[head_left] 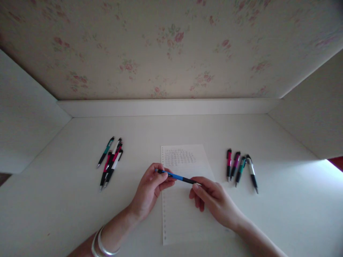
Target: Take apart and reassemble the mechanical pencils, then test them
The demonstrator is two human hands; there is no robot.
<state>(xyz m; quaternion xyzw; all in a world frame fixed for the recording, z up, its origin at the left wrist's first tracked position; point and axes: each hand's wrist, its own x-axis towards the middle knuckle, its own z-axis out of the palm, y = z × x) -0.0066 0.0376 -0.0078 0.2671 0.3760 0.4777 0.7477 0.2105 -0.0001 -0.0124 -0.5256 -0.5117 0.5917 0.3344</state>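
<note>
A blue and black pen is held level above a sheet of lined paper. My left hand pinches its clip end between thumb and fingers. At the tip end, my right hand grips the black part with thumb and forefinger, the other fingers curled below. Handwriting fills several lines at the top of the sheet, which has punched holes down its left edge. Both hands are over the paper, and they hide parts of it.
To the left lies a loose pile of several pens in teal, pink and white. On the right, several more pens lie side by side. White panels flank the white desk, with a floral wall behind.
</note>
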